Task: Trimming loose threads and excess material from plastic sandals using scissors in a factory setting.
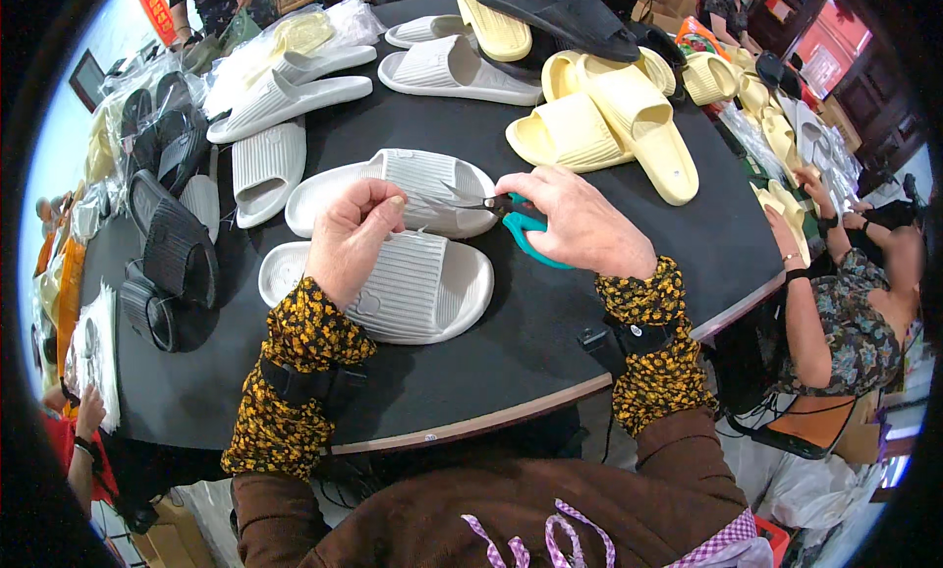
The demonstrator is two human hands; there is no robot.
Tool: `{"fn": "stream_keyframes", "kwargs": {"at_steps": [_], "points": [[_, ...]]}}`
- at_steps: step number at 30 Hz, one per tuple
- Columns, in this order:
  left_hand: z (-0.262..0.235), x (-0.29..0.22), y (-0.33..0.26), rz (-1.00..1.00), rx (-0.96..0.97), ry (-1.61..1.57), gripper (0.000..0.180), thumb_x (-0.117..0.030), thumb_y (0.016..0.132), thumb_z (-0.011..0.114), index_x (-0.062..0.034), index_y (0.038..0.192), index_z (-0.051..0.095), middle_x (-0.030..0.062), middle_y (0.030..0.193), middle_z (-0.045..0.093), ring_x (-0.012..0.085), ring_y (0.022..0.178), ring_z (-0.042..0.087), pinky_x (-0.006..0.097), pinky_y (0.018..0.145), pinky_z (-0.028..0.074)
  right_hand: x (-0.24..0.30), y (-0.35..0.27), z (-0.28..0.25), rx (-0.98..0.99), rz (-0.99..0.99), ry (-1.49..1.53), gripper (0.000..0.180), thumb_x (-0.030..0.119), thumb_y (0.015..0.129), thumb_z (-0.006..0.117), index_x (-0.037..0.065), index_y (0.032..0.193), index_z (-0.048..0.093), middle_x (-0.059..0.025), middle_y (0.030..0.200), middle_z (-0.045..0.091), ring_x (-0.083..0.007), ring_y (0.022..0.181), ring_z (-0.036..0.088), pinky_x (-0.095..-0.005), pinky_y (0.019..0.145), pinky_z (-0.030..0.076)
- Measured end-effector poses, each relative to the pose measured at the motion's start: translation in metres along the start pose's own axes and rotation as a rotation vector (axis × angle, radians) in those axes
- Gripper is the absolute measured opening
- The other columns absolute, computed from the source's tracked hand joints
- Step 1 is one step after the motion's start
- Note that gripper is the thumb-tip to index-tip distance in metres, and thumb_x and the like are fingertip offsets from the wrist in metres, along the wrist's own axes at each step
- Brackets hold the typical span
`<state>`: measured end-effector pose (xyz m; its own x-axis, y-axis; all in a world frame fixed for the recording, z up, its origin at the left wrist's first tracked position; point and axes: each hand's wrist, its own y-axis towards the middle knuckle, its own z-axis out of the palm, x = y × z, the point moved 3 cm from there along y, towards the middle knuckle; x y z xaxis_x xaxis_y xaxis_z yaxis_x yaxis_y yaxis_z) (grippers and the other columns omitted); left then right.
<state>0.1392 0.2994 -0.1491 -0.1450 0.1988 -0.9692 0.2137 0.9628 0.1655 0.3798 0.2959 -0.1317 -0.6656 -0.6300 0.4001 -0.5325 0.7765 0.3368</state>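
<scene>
Two light grey ribbed slippers lie side by side before me on the dark table, the far one (432,165) and the near one (403,293). Over their left part my left hand (352,236) is closed in a pinch; what its fingertips hold, if anything, is too small to make out. My right hand (582,222) grips a pair of scissors (523,236) with teal handles. Their blades are spread apart and point left, above the far slipper's strap and toward my left fingertips.
Yellow slippers (580,131) and more grey slippers (452,69) lie toward the back of the table (550,323). Black slippers (177,244) and plastic-wrapped pairs crowd the left side. At the right edge, a co-worker's hands (786,234) are at a yellow slipper.
</scene>
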Motion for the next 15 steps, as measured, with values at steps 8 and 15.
{"fn": "stream_keyframes", "kwargs": {"at_steps": [8, 15], "points": [[0.001, 0.002, -0.001, -0.040, 0.028, 0.010, 0.014, -0.011, 0.090, 0.057, -0.0005, 0.098, 0.061, -0.0008, 0.081, 0.059, 0.0050, 0.069, 0.051, 0.019, 0.063, 0.042, 0.003, 0.002, 0.010, -0.058, -0.022, -0.123, 0.033, 0.008, 0.075, 0.064, 0.008, 0.107, 0.056, -0.0127, 0.088, 0.055, -0.0295, 0.087, 0.054, -0.0380, 0.079, 0.044], [0.004, -0.004, -0.002, -0.018, -0.002, -0.022, 0.013, -0.010, 0.088, 0.058, -0.0003, 0.096, 0.064, -0.0020, 0.074, 0.059, 0.0043, 0.067, 0.053, 0.019, 0.062, 0.044, 0.005, 0.003, 0.011, -0.119, -0.020, -0.130, 0.028, 0.010, 0.077, 0.063, 0.007, 0.104, 0.057, -0.0123, 0.082, 0.058, -0.0298, 0.079, 0.058, -0.0388, 0.070, 0.048]]}}
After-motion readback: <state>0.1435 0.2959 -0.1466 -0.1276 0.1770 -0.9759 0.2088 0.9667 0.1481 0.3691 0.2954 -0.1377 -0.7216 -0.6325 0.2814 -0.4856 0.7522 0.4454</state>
